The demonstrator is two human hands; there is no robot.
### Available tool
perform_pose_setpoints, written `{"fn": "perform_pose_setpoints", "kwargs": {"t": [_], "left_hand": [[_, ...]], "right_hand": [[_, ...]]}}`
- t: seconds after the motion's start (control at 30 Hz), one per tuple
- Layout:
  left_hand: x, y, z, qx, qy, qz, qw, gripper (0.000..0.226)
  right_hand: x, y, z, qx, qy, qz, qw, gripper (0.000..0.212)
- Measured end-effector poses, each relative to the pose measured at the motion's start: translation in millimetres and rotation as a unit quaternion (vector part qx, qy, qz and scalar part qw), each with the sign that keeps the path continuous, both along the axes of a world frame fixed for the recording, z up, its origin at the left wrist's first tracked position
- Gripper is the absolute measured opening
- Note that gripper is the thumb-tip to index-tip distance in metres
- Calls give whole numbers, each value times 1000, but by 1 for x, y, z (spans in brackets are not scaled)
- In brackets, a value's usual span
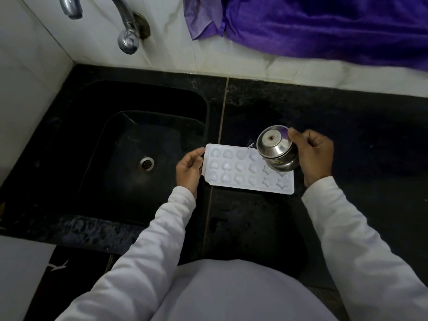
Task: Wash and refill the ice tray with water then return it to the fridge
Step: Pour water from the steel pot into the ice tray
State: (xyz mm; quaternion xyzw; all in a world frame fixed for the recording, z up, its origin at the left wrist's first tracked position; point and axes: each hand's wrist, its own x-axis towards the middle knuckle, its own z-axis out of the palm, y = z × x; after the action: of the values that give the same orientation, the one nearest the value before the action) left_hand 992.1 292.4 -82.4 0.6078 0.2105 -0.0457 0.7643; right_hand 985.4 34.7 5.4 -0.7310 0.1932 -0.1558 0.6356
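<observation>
At 3 o'clock of sink (150,98): left hand (188,169) grips tray (231,169), right hand (312,154) holds pot (276,148) tipped over it. Refilling likely underway; fridge return left.

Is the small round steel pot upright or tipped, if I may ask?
Tipped: the steel pot lies slanted in the right hand over the white plastic ice tray.

Polished steel is gleaming against matt plastic and dark stone.
The white rectangular plastic ice tray (231,172) is looking smooth and matt, while the round stainless-steel pot (276,149) is throwing mirror-like reflections. The black speckled stone bench (347,140) and the black moulded sink (97,144) are shining, glossy in patches. The curved chrome tap (126,24) is glinting; the purple satin-like cloth (324,26) is showing a soft sheen.
</observation>
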Motion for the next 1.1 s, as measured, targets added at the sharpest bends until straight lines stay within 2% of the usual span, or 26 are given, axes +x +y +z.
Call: {"fn": "perform_pose_setpoints", "kwargs": {"t": [0.17,0.27,0.43,0.6,0.8,1.1], "left_hand": [[0,1,2,-6,2,-3,1000,32],[-2,-1,4,-11,-1,-4,1000,31],[-1,0,3,-1,-9,-7,1000,31],[1,0,4,5,-10,-8,1000,32],[0,-3,10,5,-11,-13,1000,31],[3,-5,13,6,-9,-14,1000,31]], "right_hand": [[-2,1,0,12,0,2,1000,42],[-3,2,2,53,7,-5,999,37],[-5,-1,4,118,-3,-17,993,40],[-7,-8,5,82,-11,-9,997,45],[-11,-19,0,18,-10,-13,1000,42],[-14,-24,-2,-19,-4,-15,1000,48]]}}
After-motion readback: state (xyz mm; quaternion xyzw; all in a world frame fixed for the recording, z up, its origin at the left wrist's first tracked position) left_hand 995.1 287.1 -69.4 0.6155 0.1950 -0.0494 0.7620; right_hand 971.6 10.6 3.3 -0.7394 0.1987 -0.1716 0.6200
